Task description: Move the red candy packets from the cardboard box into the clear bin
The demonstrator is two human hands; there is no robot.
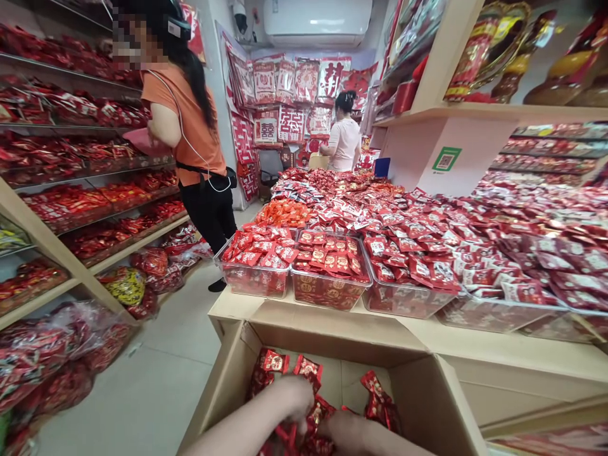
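An opened cardboard box (420,380) is in front of me, with small red wrapped candy packets (275,361) lying in it. Both of my hands reach down inside. My left hand (298,396) bends downward among the packets at the middle of the box; it is blurred, and its fingertips are hidden. Just to its right, lower down, my right hand (344,427) touches the packets, its fingers mostly out of sight among them. Whether either hand grips a packet cannot be made out. More red packets (380,402) lie along the box's right side.
Behind the box, a wooden counter (475,345) carries clear plastic bins (327,291) heaped with red packets. A person in an orange top (190,126) stands at the left shelves (95,177); another person (346,136) is at the back. Bagged goods (61,348) lie on the floor at left.
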